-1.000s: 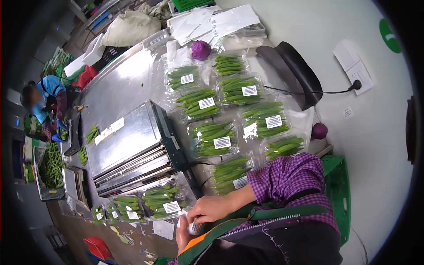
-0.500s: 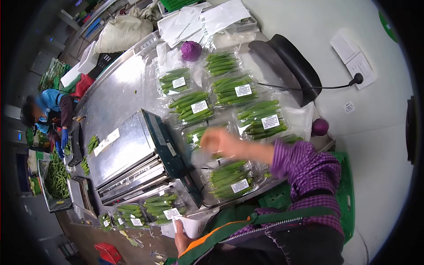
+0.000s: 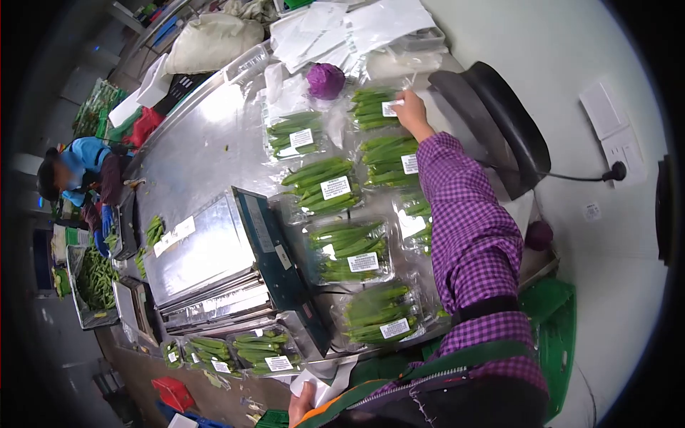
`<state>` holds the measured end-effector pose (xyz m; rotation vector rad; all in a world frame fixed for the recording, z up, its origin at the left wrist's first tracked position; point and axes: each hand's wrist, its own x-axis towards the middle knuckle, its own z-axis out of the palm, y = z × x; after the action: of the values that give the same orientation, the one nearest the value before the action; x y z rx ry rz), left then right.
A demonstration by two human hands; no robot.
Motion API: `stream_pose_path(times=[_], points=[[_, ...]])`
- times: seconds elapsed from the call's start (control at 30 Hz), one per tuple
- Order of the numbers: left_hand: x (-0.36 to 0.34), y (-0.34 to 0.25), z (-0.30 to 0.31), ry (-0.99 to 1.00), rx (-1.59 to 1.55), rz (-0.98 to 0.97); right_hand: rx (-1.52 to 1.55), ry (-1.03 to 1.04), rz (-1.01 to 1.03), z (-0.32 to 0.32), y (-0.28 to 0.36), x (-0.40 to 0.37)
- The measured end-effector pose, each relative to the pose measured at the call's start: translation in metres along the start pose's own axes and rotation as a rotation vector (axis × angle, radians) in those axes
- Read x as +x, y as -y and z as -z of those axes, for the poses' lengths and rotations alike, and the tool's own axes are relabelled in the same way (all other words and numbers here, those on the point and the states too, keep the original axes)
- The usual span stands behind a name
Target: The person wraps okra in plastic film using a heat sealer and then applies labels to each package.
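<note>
My right hand (image 3: 412, 114) reaches far across the table, fingers pinched at a white label (image 3: 392, 108) on a clear-wrapped pack of okra (image 3: 372, 110). My left hand (image 3: 302, 404), low in the view, grips a white roll of labels (image 3: 327, 386), partly hidden by my apron. More labelled okra packs lie in rows, among them a middle pack (image 3: 348, 246), a near pack (image 3: 378, 314) and a left-row pack (image 3: 321, 184). My sleeve covers part of the right-hand row.
A metal-topped scale stack (image 3: 207, 250) stands left of the packs. A purple cabbage (image 3: 326, 80) sits by the far packs, near a black curved object (image 3: 510, 121). A co-worker in blue (image 3: 89, 164) handles green pods at left. A green crate (image 3: 556, 321) stands at right.
My right hand has moved from over the middle pack to the far pack, where a label now shows. The middle pack now carries a label. My left hand still holds the roll.
</note>
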<state>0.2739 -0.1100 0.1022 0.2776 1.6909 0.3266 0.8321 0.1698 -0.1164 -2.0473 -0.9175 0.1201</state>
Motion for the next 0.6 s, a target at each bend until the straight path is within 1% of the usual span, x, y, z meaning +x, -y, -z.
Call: stream_pose_path(times=[0.07,0.1,0.13,0.17,0.23,0.27,0.33,0.47,0.5,0.53,0.57,0.6], points=[[-0.007,-0.003,-0.002,-0.016,0.018,0.034,-0.110,-0.044,0.063,-0.010,-0.006,0.004],[-0.012,-0.008,-0.007,-0.006,0.032,0.086,-0.237,-0.042,0.085,-0.008,0.004,0.002],[-0.006,0.001,0.000,-0.004,-0.017,-0.010,-0.323,-0.048,0.116,0.001,0.020,-0.007],[-0.002,0.006,0.004,0.018,-0.012,-0.010,-0.369,-0.076,0.237,0.003,0.021,-0.009],[0.005,0.009,0.009,0.105,0.012,0.005,-0.465,-0.077,0.346,0.008,0.030,-0.019],[0.007,0.011,0.012,0.149,0.023,0.012,-0.570,0.009,0.340,-0.007,0.006,-0.013],[0.012,0.015,0.021,0.244,0.054,0.014,-0.588,0.056,0.248,0.004,0.025,-0.018],[0.029,0.026,0.046,0.498,0.170,-0.099,-0.503,0.101,0.296,0.005,0.060,-0.028],[0.033,0.029,0.053,0.553,0.206,-0.144,-0.342,0.156,0.312,0.013,0.079,-0.039],[0.031,0.027,0.047,0.475,0.371,-0.184,-0.188,0.217,0.319,0.023,0.099,-0.054],[0.024,0.023,0.046,0.460,0.316,-0.239,-0.167,0.273,0.352,0.031,0.121,-0.069],[0.013,0.011,0.045,0.504,0.304,-0.138,-0.089,0.332,0.426,0.032,0.129,-0.080]])
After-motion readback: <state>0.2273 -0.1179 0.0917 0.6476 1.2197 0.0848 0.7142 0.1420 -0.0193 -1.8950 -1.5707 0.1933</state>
